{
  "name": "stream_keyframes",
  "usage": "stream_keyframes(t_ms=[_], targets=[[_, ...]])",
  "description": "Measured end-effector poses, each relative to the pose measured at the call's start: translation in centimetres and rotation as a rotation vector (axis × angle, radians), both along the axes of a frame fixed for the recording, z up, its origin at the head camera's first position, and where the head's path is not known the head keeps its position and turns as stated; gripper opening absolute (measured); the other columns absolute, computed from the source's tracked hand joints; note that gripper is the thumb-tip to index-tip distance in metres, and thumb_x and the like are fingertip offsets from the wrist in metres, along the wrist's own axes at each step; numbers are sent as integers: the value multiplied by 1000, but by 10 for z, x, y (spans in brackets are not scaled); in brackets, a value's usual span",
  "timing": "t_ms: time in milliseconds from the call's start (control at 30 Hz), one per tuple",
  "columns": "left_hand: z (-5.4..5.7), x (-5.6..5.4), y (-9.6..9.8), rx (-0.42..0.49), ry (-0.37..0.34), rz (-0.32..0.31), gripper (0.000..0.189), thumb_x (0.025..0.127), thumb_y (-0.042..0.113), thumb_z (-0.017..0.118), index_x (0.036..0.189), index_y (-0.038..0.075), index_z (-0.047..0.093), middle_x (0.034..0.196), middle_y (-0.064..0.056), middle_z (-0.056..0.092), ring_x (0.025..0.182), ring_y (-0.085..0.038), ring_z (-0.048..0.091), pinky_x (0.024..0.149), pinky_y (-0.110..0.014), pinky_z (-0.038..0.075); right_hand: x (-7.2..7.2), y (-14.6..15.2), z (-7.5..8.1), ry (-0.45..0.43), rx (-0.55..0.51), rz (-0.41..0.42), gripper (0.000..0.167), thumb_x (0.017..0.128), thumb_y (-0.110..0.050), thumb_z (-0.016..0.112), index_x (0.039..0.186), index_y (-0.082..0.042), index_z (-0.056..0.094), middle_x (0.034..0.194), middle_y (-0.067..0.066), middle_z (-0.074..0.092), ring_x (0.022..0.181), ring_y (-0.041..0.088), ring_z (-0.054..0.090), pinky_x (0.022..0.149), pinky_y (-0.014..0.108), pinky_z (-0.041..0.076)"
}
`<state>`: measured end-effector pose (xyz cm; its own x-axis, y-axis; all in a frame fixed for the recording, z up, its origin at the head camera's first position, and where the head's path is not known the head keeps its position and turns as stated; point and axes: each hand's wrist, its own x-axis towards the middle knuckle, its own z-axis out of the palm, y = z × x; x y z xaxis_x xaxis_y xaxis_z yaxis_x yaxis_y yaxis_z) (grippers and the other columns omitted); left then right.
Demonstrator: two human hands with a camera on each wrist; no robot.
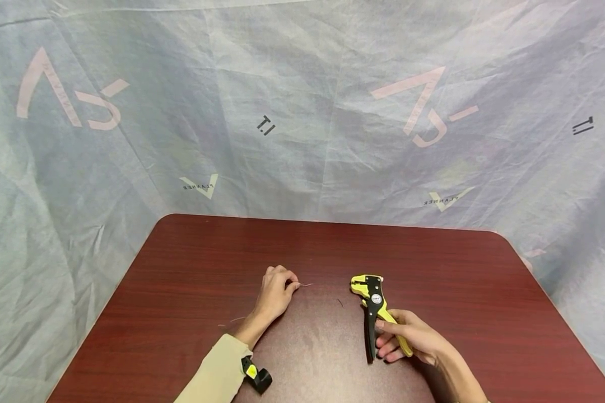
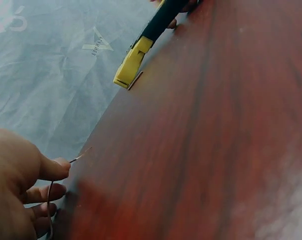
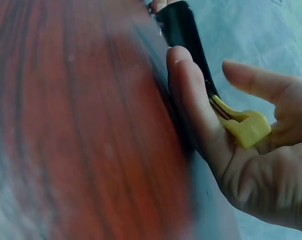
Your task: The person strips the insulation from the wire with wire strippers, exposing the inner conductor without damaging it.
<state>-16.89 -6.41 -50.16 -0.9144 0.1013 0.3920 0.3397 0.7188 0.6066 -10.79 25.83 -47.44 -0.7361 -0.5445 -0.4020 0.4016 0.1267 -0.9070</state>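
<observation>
Between thumb and index finger, my left hand [image 1: 276, 291] pinches a thin wire [image 1: 306, 285] near its end. Fine bare strands fan out of that tip in the left wrist view, and the rest of the wire [image 2: 49, 202] runs down past the other fingers. To the right, my right hand [image 1: 413, 338] holds yellow-and-black wire strippers [image 1: 374, 302] by the handles, with their head pointing away from me. In the right wrist view a yellow handle end [image 3: 251, 131] lies against the palm.
A short dark scrap of wire or insulation [image 1: 340, 303] lies on the reddish-brown table [image 1: 191, 263], left of the strippers. The wire's tail [image 1: 230, 321] shows beside my left forearm. A pale printed cloth [image 1: 302, 112] hangs behind the table's far edge.
</observation>
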Motion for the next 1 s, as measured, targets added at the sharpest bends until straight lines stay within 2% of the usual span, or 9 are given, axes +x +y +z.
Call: stream_keyframes(t_ms=[100, 167, 333, 400, 500, 567, 633, 767, 1000], targets=[[1, 1, 0, -61, 28, -4, 9, 80, 11, 80, 75, 13, 74, 81, -3, 68, 82, -22, 58, 76, -38, 47, 0, -1, 1, 31, 29, -10, 25, 102, -19, 56, 113, 1, 47, 81, 4, 68, 70, 15, 73, 63, 32, 61], [2, 2, 0, -97, 50, -6, 9, 79, 11, 81, 75, 13, 74, 80, -3, 67, 81, -22, 58, 75, -38, 47, 1, -2, 3, 74, 90, -39, 29, 101, -19, 57, 114, 5, 48, 80, 5, 66, 69, 15, 73, 63, 32, 61], [1, 2, -1, -141, 53, -17, 7, 78, 11, 81, 76, 14, 75, 80, -2, 66, 82, -22, 59, 76, -39, 48, 5, -10, 6, 250, 334, -159, 27, 96, -13, 64, 107, 11, 59, 79, 9, 69, 64, 18, 72, 58, 34, 61], [1, 1, -1, -147, 51, -23, 7, 78, 11, 81, 77, 14, 75, 80, -2, 66, 82, -22, 59, 76, -39, 48, 7, -14, 6, 340, 464, -208, 21, 92, -11, 69, 100, 8, 66, 76, 8, 71, 61, 17, 71, 55, 33, 59], [2, 2, -2, -154, 53, -29, 6, 78, 11, 81, 76, 13, 76, 79, -2, 66, 81, -21, 58, 74, -38, 48, 8, -19, 8, 475, 670, -254, 11, 85, -14, 76, 89, -4, 75, 68, 3, 72, 56, 12, 67, 52, 27, 54], [3, 2, -2, -159, 53, -33, 6, 78, 11, 81, 76, 13, 76, 79, -2, 65, 80, -21, 58, 74, -37, 48, 8, -20, 9, 565, 798, -267, 6, 81, -18, 79, 83, -13, 77, 65, -2, 70, 57, 8, 62, 54, 24, 50], [4, 2, -2, -159, 53, -36, 5, 78, 11, 81, 77, 12, 76, 78, -2, 65, 80, -21, 57, 74, -37, 48, 8, -21, 10, 638, 883, -265, 5, 79, -22, 82, 81, -18, 79, 66, -5, 70, 60, 7, 59, 57, 26, 47], [6, 2, -3, -155, 44, -43, 4, 78, 10, 81, 77, 10, 77, 79, -3, 66, 79, -21, 57, 73, -36, 48, 7, -20, 10, 702, 954, -264, 8, 76, -26, 84, 81, -21, 80, 73, -6, 72, 68, 10, 56, 62, 32, 46], [9, 4, -3, -164, 28, -56, 4, 78, 8, 81, 78, 10, 77, 79, -3, 66, 78, -20, 57, 72, -36, 49, 7, -20, 8, 698, 1013, -274, 13, 72, -26, 87, 82, -22, 81, 74, -6, 75, 70, 10, 60, 60, 37, 50]])
